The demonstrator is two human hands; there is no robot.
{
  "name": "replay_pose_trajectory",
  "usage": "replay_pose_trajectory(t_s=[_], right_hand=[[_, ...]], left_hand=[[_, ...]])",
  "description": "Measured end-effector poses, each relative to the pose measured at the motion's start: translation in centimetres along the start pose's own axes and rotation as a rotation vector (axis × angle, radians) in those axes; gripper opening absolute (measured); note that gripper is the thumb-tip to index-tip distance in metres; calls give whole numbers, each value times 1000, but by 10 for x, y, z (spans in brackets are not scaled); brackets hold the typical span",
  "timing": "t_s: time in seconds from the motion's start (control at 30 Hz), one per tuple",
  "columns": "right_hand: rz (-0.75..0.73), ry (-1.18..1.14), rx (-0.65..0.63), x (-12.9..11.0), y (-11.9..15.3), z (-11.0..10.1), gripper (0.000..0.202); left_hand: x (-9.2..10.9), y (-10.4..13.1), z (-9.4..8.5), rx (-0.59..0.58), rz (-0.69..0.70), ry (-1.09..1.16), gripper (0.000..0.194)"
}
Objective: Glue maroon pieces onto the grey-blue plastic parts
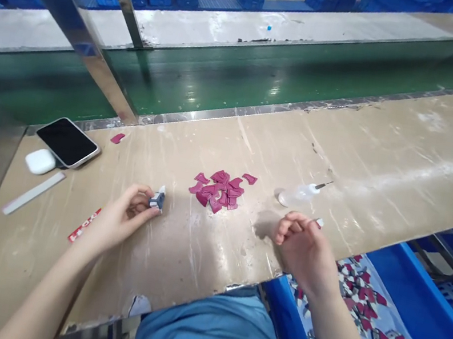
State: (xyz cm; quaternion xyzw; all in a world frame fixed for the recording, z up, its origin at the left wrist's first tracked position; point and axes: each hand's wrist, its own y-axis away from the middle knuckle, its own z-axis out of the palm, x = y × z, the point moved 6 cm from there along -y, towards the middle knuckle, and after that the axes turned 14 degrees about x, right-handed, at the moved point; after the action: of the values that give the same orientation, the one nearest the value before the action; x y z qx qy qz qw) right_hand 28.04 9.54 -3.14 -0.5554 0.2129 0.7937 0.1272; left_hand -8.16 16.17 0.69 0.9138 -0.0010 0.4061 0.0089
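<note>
Between its thumb and fingers, my left hand (130,211) holds a small grey and white part (158,199) just above the table. My right hand (306,252) is raised near the table's front edge with curled fingers; a small pale bit (319,222) shows by its fingertips, too small to name. A loose pile of dark red pieces (220,190) lies between the hands. Beyond my right hand, a clear bottle with a needle tip (298,195) lies on its side. One more red piece (117,138) sits near the table's back left.
A phone (68,142), a white case (40,161), a pale strip (33,193) and a red label (84,225) lie at left. A blue bin (425,301) with many red and grey parts stands below right. Behind the table (387,144) run a metal post (97,61) and green belt (224,79).
</note>
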Motion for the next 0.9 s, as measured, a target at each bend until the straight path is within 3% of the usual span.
replay_pose_trajectory(t_s=[0.07,0.23,0.4,0.5,0.6,0.67,0.77,0.83,0.9], right_hand=[[138,-143,19,7,-3,7,52],[306,-379,5,16,-15,24,72],[561,-819,-3,23,-24,28,78],[721,-1110,7,26,-32,25,67],[907,-1242,-17,30,-44,20,29],[902,-1161,-90,30,-53,16,20],[647,-714,-183,25,-55,16,8],[459,-339,-140,22,-44,25,24],[322,-123,-85,17,-24,43,41]], left_hand=[[2,16,-2,20,24,-62,34],[10,44,-18,90,161,-376,28],[-14,61,-31,88,94,-414,37],[-30,66,-30,116,62,-399,60],[-35,60,-21,95,150,-391,75],[-31,53,-15,61,218,-341,64],[-23,44,-10,28,257,-248,43],[-16,42,-9,24,253,-206,33],[-8,44,-5,37,240,-184,26]])
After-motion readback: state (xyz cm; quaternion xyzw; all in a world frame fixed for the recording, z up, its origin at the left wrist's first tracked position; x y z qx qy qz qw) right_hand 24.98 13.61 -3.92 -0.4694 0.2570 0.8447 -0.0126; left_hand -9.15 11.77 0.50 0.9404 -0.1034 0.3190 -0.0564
